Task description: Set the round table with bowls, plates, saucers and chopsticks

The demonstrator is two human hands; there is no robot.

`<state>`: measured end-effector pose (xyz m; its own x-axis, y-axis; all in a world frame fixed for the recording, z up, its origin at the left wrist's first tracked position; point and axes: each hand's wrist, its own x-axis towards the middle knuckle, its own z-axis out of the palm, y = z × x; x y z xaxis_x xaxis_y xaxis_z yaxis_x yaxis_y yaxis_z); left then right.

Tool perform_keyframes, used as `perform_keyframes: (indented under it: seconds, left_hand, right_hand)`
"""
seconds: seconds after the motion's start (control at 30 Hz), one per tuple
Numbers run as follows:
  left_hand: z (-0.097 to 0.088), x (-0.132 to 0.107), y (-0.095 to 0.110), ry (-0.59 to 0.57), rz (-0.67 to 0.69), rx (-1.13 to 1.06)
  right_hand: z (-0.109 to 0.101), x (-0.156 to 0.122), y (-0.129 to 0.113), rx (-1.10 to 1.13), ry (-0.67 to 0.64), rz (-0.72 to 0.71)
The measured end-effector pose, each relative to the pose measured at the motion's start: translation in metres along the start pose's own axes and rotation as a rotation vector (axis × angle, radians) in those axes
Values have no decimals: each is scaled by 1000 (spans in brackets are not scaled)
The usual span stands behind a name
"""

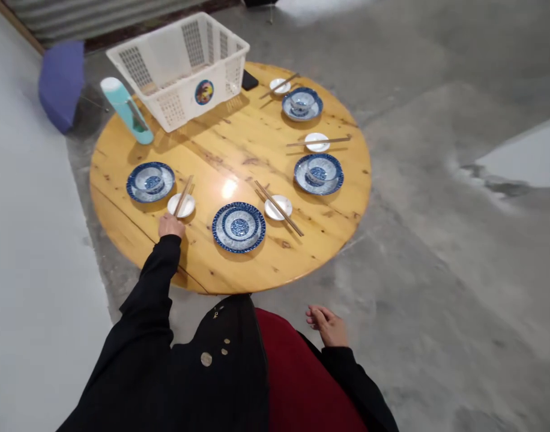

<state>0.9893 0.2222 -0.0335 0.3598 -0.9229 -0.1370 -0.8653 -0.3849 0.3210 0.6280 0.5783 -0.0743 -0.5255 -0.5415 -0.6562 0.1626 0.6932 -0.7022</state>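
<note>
My left hand (171, 226) is at the left front of the round wooden table, its fingers closed on the near end of a pair of chopsticks (185, 193). Those chopsticks lie across a small white dish (181, 206). Just beyond is a blue-patterned plate (131, 191) with a clear bowl (149, 179) on it. Past the table's front edge, my right hand (328, 327) hangs with nothing in it, its fingers loosely bent and the thumb apart. Between the hands, near the front edge, another blue-patterned plate (239, 246) bears a bowl (239, 227).
The table (212, 273) also holds more chopsticks (279, 208), small white dishes (317, 142) and blue plates (302, 186) along the right. A white plastic basket (167, 111), a turquoise bottle (126, 111) and a black phone (249, 80) stand or lie at the back. A wall is left.
</note>
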Motion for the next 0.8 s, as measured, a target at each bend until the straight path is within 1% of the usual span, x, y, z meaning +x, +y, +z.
perform_keyframes:
  seconds: [0.1, 0.17, 0.23, 0.27, 0.33, 0.37, 0.43, 0.5, 0.53, 0.57, 0.63, 0.7, 0.73, 0.8]
  left_hand:
    - [0, 5, 1, 2, -81, -32]
    - [-5, -3, 1, 21, -102, -28]
    - [-9, -21, 6, 107, -102, -96]
    - [-9, -35, 12, 148, -78, -189]
    - [-5, -70, 30, 176, 13, -444]
    - [0, -90, 43, 94, 82, -594]
    - [18, -130, 76, -51, 147, -682]
    - [44, -164, 115, -356, 116, -857]
    - [59, -177, 135, -474, 63, -933]
    - [74, -185, 154, -550, -14, -1010]
    - [102, -193, 189, -611, -207, -1133]
    - [123, -191, 219, -607, -390, -1229]
    - [130, -189, 231, -600, -450, -1263]
    - [138, -184, 252, -584, -508, -1309]
  right_hand:
    - [4, 4, -7, 27, 10, 43]
    - [7, 5, -8, 28, -9, 69]
    - [6, 8, -10, 19, -41, 81]
    - [4, 11, -11, 14, -58, 81]
    - [-2, 19, -14, -1, -85, 75]
    - [-7, 25, -16, -12, -95, 68]
    - [-18, 37, -21, -37, -112, 45]
    - [-33, 50, -26, -53, -136, 20]
    - [-42, 56, -29, -54, -147, 10]
    - [-53, 63, -31, -52, -153, 6]
    - [-79, 76, -34, -35, -145, 7]
    - [-112, 89, -34, -2, -100, 13]
    - [-131, 96, -33, 15, -70, 17]
    - [-168, 109, -30, 43, -12, 18]
